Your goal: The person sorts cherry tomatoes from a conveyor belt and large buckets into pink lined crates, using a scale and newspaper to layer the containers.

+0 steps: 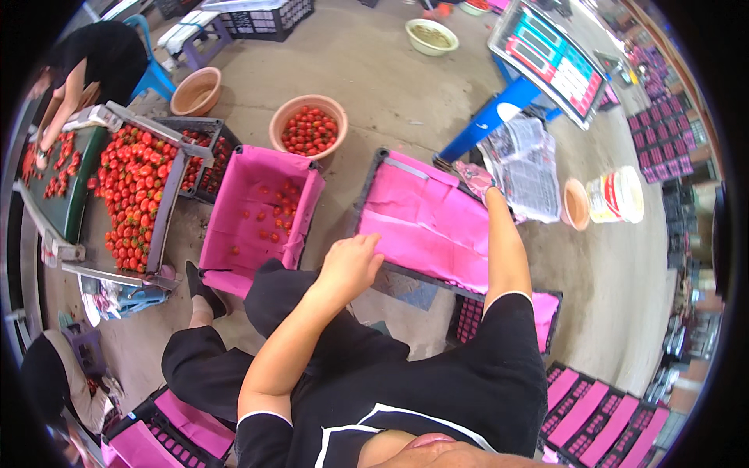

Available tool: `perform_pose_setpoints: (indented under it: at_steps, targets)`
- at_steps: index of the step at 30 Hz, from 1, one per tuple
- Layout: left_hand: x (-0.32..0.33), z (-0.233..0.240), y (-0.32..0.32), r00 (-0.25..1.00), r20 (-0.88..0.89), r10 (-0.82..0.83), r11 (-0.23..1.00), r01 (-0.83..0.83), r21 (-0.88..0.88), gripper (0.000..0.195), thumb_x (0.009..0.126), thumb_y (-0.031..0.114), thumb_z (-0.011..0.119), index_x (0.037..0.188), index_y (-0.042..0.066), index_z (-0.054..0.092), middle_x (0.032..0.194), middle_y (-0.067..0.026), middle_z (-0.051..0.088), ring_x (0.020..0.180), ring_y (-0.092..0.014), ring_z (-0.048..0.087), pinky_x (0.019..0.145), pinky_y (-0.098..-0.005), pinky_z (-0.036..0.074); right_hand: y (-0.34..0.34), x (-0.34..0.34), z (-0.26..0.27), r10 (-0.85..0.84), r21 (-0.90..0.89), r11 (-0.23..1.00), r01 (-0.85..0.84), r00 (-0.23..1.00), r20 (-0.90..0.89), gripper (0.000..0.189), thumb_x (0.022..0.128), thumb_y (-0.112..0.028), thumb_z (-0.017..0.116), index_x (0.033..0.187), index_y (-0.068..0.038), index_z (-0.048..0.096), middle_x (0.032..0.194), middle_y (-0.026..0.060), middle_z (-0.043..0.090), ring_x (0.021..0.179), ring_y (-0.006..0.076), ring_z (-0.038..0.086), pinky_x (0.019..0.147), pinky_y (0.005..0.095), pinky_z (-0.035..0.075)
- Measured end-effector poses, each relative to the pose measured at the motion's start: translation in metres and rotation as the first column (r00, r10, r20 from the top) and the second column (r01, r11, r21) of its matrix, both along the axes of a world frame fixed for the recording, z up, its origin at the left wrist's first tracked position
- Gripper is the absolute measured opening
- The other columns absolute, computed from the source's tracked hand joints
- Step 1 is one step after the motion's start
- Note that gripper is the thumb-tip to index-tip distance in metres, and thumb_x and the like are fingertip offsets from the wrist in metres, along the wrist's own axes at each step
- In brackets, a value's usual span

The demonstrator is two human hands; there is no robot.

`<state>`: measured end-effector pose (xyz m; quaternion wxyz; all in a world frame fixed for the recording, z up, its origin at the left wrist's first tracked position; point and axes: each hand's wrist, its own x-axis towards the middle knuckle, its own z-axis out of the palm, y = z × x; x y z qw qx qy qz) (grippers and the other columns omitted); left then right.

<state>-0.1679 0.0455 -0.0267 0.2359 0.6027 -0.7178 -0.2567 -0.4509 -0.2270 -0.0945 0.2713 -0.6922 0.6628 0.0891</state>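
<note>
My left hand [350, 262] is bare, with its fingers loosely bent, above the near left corner of a black crate covered with pink paper [424, 219]. Farther out, my right hand [481, 178] wears a patterned glove at the crate's far right corner, beside folded newspaper [524, 169]; whether it grips anything is unclear. To the left of my left hand stands a pink-lined crate [234, 202] with small red tomatoes [284, 205] scattered at its bottom. More tomatoes fill a metal-edged sorting tray [164, 216] at the left.
A peach basin [340, 149] of tomatoes stands beyond the crates. A digital scale [547, 58] on a blue post rises at the upper right. A white bucket [617, 196] stands at the right. A co-worker [96, 64] bends over the sorting table; another person [58, 374] sits lower left. Stacked crates [603, 415] stand lower right.
</note>
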Motion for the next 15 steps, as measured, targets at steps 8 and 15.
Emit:
perform_pose_setpoints:
  at_steps: [8,15]
  targets:
    - [0.004,-0.02,-0.015,0.992,0.124,-0.02,0.997,0.01,0.082,0.033,0.082,0.017,0.06,0.111,0.002,0.054,0.089,-0.0132,0.061,0.085,-0.031,0.06,0.078,-0.0403,0.045,-0.048,0.007,-0.055,-0.122,0.453,0.888,-0.086,0.904,0.41,0.055,0.088,-0.026,0.058,0.132,0.002,0.042,0.124,0.0158,0.055,0.116,0.0272,0.052,0.098,0.0335,0.042]
    - [-0.013,-0.022,-0.02,0.989,0.103,-0.101,0.991,0.091,0.101,0.037,0.081,0.015,0.062,0.114,0.001,0.053,0.086,-0.0106,0.06,0.083,-0.025,0.06,0.078,-0.0363,0.045,-0.067,0.003,-0.083,-0.431,0.459,0.879,0.132,0.632,0.644,0.065,0.081,-0.015,0.07,0.133,0.005,0.038,0.122,0.0133,0.055,0.114,0.0225,0.052,0.098,0.0306,0.043]
